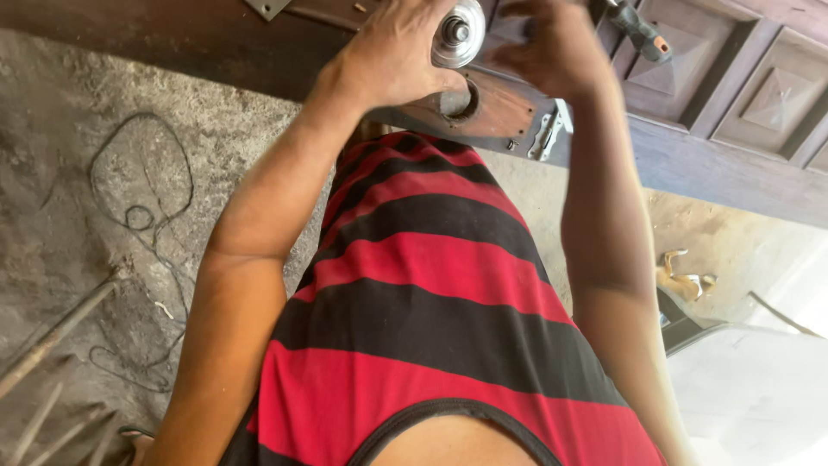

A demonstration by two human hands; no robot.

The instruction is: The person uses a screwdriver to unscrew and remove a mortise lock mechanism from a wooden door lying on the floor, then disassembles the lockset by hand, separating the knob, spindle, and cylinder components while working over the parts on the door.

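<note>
Fingers of the left hand (388, 56) curl around a round silver knob (459, 33), clamped on its rim just above a round hole (457, 99) bored through the edge of a brown wooden door (733, 95) that lies flat. The right hand (552, 43) sits just beside it on the far side of the knob, fingers bent down onto the wood or the fitting; whether it grips anything I cannot tell, since motion blurs it. By my reading, the step in hand is seating the knob and its spindle at the hole, and a next move would call for lining the spindle squarely with the bore while the right hand steadies the other side. A metal latch plate (548, 134) hangs at the door's edge below the hole, close to both wrists. A screwdriver handle (642, 33) lies on the panel to the right, near the right hand. Below the door's edge, open concrete floor (103, 103) with a loose wire (142, 211) lies well apart.
</note>
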